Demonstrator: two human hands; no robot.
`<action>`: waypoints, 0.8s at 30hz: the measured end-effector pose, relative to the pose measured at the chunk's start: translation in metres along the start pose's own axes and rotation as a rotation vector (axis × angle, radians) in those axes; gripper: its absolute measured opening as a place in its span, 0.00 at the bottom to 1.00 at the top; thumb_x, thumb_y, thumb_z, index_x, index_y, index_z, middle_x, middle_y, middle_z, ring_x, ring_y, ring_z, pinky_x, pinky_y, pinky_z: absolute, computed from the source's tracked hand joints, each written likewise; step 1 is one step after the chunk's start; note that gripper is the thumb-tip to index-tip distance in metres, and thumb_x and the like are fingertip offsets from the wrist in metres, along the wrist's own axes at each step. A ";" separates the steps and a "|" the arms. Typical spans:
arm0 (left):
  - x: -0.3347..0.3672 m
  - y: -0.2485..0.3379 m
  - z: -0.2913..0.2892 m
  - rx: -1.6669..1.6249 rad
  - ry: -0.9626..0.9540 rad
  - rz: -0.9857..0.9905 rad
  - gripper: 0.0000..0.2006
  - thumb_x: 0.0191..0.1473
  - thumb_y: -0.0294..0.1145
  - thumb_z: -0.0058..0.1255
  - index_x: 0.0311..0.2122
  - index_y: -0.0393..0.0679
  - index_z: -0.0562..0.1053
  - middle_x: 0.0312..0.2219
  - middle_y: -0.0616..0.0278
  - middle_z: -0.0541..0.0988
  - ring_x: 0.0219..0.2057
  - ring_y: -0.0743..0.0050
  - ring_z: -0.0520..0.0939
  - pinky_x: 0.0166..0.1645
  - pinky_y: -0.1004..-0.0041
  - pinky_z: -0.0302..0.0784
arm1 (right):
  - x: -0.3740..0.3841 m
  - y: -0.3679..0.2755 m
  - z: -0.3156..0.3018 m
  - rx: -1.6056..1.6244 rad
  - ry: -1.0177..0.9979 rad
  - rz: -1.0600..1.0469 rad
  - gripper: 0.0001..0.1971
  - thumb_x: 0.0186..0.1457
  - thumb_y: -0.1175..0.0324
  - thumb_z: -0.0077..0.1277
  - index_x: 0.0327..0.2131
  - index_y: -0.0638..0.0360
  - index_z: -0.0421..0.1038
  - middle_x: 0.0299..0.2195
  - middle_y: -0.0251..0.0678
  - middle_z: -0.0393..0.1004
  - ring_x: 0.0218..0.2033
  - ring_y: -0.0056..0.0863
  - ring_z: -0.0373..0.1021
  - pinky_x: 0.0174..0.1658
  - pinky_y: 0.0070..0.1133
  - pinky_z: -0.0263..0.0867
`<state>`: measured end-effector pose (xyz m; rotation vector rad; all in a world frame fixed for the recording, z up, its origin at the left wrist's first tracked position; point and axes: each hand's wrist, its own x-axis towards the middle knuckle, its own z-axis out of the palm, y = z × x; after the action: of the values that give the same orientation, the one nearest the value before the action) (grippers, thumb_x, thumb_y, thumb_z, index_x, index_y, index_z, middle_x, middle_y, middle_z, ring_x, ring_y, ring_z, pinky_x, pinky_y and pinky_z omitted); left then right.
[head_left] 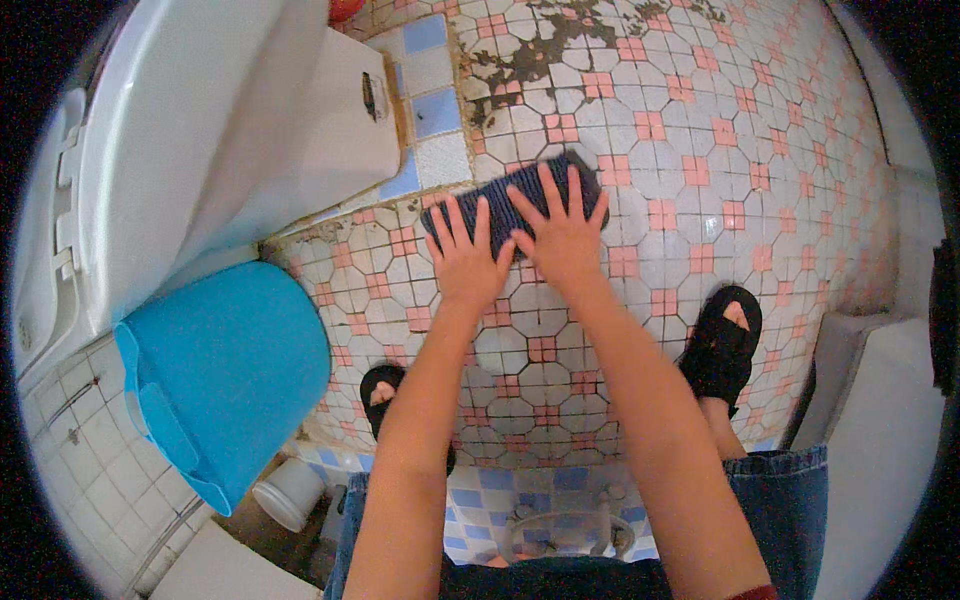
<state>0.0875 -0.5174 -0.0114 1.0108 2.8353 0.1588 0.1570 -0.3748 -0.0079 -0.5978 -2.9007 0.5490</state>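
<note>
A dark blue, ribbed, rectangular pad (497, 205), like a flat mop head, lies on the tiled floor (560, 310). Both my arms reach down to it. My left hand (467, 258) rests on its left part with the fingers spread. My right hand (566, 235) presses on its right part, fingers spread as well. The two thumbs nearly meet at the pad's near edge. Neither hand is wrapped round anything, and the pad's underside is hidden.
Left of me stands a blue tub (235, 365) beside a white fixture (330, 120). A white container (288, 495) is below the tub. My feet in black sandals (722, 340) stand either side of my arms. Dark stains (545, 50) mark the far floor.
</note>
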 end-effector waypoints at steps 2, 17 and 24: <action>0.018 -0.002 0.000 0.047 0.017 0.003 0.38 0.56 0.60 0.41 0.66 0.52 0.51 0.65 0.41 0.44 0.65 0.32 0.45 0.60 0.35 0.46 | 0.015 0.005 -0.002 0.000 0.031 -0.011 0.30 0.49 0.48 0.53 0.58 0.27 0.61 0.66 0.31 0.46 0.66 0.48 0.41 0.59 0.63 0.32; -0.167 0.078 0.004 -0.082 -0.166 0.075 0.36 0.52 0.58 0.47 0.64 0.54 0.57 0.66 0.44 0.44 0.65 0.36 0.46 0.62 0.38 0.46 | -0.198 0.008 -0.043 -0.112 -0.253 0.192 0.35 0.51 0.46 0.51 0.63 0.33 0.54 0.68 0.40 0.38 0.67 0.53 0.34 0.58 0.64 0.30; -0.201 0.090 0.005 -0.163 -0.198 0.081 0.37 0.50 0.56 0.50 0.63 0.54 0.59 0.66 0.44 0.44 0.65 0.34 0.46 0.62 0.40 0.47 | -0.231 0.005 -0.053 -0.179 -0.303 0.218 0.37 0.50 0.44 0.51 0.63 0.35 0.52 0.67 0.45 0.37 0.66 0.59 0.35 0.62 0.57 0.32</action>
<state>0.2988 -0.5752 0.0134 1.0442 2.5592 0.2763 0.3803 -0.4466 0.0269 -0.9402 -3.2158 0.4397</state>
